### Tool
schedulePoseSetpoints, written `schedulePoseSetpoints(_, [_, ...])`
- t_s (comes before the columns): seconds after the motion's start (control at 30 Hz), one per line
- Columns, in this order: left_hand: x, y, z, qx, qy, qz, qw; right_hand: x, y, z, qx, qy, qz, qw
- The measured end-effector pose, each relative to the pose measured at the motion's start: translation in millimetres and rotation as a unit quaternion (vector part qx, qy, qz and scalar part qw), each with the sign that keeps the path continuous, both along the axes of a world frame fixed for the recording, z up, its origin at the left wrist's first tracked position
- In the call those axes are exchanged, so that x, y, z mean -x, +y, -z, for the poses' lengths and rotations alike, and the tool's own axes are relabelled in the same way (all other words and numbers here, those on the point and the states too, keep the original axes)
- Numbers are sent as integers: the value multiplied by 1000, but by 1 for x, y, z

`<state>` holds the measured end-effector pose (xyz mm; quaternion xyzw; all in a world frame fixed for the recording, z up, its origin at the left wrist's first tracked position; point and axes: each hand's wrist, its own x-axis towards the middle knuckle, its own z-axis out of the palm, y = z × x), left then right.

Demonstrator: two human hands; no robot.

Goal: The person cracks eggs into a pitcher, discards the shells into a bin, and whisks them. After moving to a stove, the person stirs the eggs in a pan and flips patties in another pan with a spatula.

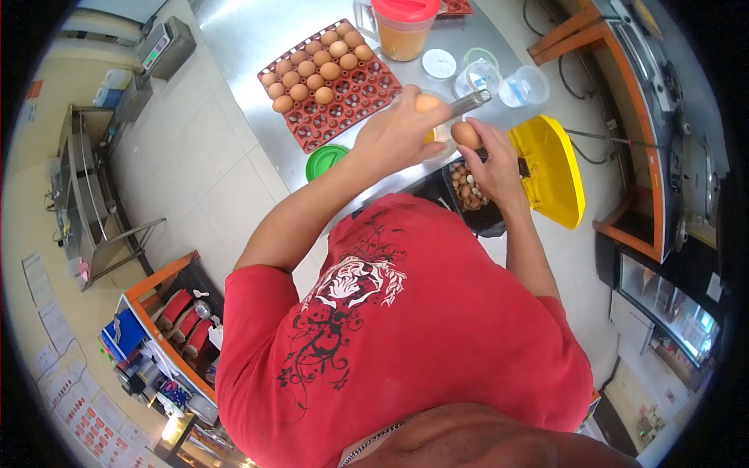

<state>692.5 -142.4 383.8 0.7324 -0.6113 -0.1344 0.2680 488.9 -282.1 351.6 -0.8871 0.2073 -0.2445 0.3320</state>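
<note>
My left hand (pixel 402 134) is curled round a light-brown egg (pixel 427 103) above the metal table. A shiny metal handle (pixel 472 101) sticks out past its fingers toward the right; I cannot tell whether the hand grips it too. Below the fingers, partly covered, sits a clear container (pixel 441 148) with yellow yolk showing inside. Close on the right, my right hand (pixel 497 162) pinches a brown egg (pixel 466 135) between thumb and fingers. Under that hand, a black-lined bin (pixel 485 222) holds broken eggshells (pixel 466 187).
A red egg tray (pixel 343 117), part filled with brown eggs, lies at the left. Behind stands a red-lidded tub (pixel 402 35) of orange liquid. Clear plastic containers (pixel 524 86) stand at right, a green lid (pixel 326 161) near the left edge, a yellow bin lid (pixel 554 171) beside the table.
</note>
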Motion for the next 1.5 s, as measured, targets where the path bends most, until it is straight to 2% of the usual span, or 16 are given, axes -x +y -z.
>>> schedulePoseSetpoints(0.17, [4,-9,8,44,-59,31,997,-13,7,-22,-40,9,-14,999])
schedulePoseSetpoints(0.27, [-2,-11,-2,-18,-89,20,996,-21,5,-28,-144,65,-22,987])
schedulePoseSetpoints(0.37, [-9,-3,3,-18,-110,32,993,-29,5,-33,-136,92,-43,986])
schedulePoseSetpoints(0.57, [-14,-1,7,-17,-116,31,993,-34,5,-28,-137,69,-68,986])
schedulePoseSetpoints(0.67, [-17,-2,9,-28,-136,52,989,-34,2,-45,-81,136,-87,984])
schedulePoseSetpoints(0.77, [-16,-3,6,-51,-149,65,985,-34,-2,-46,-28,137,-97,985])
schedulePoseSetpoints(0.87, [-15,-4,3,-20,-142,60,988,-39,2,-38,-173,122,-55,976])
schedulePoseSetpoints(0.97, [-11,-1,-8,-22,-106,73,991,-30,1,-31,-217,112,-49,968])
schedulePoseSetpoints(1.07, [-10,5,-19,-56,-29,39,997,3,-13,-57,-289,239,-50,926])
schedulePoseSetpoints(1.1, [-14,6,-15,-33,-2,25,999,22,-22,-49,-193,274,-61,940])
schedulePoseSetpoints(1.17, [-17,10,-2,8,54,-4,998,60,-33,-25,2,339,-84,937])
schedulePoseSetpoints(1.2, [-18,8,-2,-4,126,-9,992,52,-27,-42,-10,348,-29,937])
schedulePoseSetpoints(1.27, [-17,4,-1,-28,267,-19,963,31,-17,-67,-100,206,-14,973])
schedulePoseSetpoints(1.3, [-16,0,-1,-24,273,2,962,22,-11,-71,-143,131,-5,981])
schedulePoseSetpoints(1.4, [-4,-18,9,-9,326,58,944,-3,4,-65,-43,-17,-83,995])
schedulePoseSetpoints(1.5, [6,-32,17,-45,361,74,929,-11,5,-39,-32,-39,-81,995])
